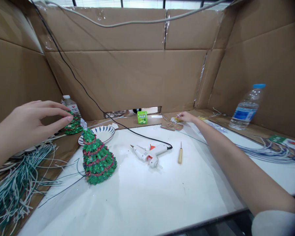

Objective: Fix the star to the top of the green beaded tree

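Observation:
My left hand (44, 119) is raised at the left, fingers stretched and thumb apart, holding nothing. Just right of and below it, a green beaded Christmas tree (98, 159) with red bead garlands and a clear topper stands on the white table. A second green beaded tree (74, 126) is partly hidden behind that hand. My right hand (186, 116) reaches to the far edge of the table, its fingers closed at a small bunch of white and yellow pieces (176, 120). What exactly lies between those fingers is too small to make out.
A white glue gun (149, 155) and a wooden-handled awl (180, 155) lie mid-table. Behind the tree sits a striped-rim plate (110, 131). Green-white strands (22, 177) spread at left; a water bottle (245, 109) stands right. Cardboard walls (113, 75) enclose the table.

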### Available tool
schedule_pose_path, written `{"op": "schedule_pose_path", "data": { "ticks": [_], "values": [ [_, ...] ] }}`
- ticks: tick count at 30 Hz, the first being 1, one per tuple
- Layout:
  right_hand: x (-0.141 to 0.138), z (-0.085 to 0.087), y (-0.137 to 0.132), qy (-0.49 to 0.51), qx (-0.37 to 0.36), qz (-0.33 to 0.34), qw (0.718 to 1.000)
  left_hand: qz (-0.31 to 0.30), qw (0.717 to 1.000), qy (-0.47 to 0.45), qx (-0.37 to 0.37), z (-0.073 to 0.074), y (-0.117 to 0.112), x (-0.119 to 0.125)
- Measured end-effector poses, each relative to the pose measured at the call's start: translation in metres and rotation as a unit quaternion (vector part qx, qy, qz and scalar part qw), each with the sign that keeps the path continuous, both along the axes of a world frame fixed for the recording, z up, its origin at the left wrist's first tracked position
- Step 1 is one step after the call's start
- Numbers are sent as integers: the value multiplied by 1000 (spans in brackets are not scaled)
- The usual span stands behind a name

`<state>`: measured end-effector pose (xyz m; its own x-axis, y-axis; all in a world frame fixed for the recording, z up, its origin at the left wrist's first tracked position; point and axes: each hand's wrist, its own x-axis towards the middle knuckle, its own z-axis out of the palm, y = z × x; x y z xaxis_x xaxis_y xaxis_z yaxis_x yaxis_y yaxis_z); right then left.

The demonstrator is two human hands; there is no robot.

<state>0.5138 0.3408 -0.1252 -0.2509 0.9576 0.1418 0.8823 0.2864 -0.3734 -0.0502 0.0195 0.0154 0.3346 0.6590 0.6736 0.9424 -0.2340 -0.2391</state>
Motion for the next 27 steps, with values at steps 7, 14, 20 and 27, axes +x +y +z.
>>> {"op": "schedule_pose_path", "data": {
  "ticks": [7,14,20,27],
  "values": [
    [-4,-4,-3,-10,-13,18,1000,1,1000,5,-8,0,-1,2],
    [-4,-3,-2,-25,0,9,1000,2,1000,18,-5,0,1,0],
    [-2,5,-3,-27,28,-27,999,1,1000,15,-7,2,0,1],
    [1,16,-8,-1,80,-67,994,3,1000,11,-12,2,1,2]
  ]
}}
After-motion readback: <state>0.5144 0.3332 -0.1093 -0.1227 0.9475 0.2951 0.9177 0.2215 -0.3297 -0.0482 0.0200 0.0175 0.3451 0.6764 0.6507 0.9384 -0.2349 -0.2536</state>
